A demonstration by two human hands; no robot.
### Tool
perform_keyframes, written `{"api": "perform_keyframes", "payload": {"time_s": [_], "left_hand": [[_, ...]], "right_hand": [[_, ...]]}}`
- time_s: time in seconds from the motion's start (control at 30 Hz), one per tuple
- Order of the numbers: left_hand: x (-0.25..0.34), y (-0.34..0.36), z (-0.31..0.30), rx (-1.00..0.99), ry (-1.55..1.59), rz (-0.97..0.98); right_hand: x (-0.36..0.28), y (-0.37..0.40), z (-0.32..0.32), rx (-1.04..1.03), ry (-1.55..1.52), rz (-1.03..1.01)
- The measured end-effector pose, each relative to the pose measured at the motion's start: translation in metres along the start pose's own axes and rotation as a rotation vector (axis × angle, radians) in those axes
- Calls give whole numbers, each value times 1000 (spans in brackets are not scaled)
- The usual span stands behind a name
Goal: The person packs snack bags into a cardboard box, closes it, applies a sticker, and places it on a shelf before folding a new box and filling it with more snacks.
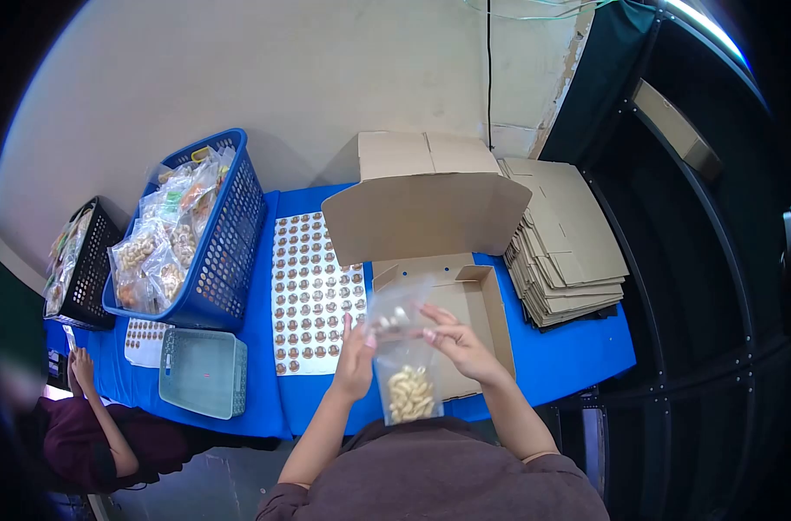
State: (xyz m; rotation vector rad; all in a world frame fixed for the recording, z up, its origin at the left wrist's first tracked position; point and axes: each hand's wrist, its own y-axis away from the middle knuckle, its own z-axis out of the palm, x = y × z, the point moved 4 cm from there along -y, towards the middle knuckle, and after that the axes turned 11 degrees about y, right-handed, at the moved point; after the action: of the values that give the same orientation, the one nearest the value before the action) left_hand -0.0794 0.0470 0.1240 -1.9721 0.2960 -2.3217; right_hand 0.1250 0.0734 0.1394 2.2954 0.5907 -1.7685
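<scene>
A clear plastic bag of cashews hangs upright in front of my body, the nuts gathered in its lower part. My left hand pinches its left edge, thumb pointing up. On the other side, my right hand grips the bag's upper right with bent fingers. Above the nuts, the see-through plastic is smeared and shows a few pale patches. Behind the bag stands an open cardboard box, its lid raised, partly hidden by my hands.
Left of the box lies a sheet of round stickers. A blue basket of filled bags, a black basket and a pale green tray stand further left. Flattened cardboard boxes are stacked right. Another person's hand shows at far left.
</scene>
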Motion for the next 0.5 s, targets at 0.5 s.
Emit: {"api": "perform_keyframes", "payload": {"time_s": [0.5], "left_hand": [[13,10,33,-24,-263,182]], "right_hand": [[-48,15,29,412,493,-123]]}}
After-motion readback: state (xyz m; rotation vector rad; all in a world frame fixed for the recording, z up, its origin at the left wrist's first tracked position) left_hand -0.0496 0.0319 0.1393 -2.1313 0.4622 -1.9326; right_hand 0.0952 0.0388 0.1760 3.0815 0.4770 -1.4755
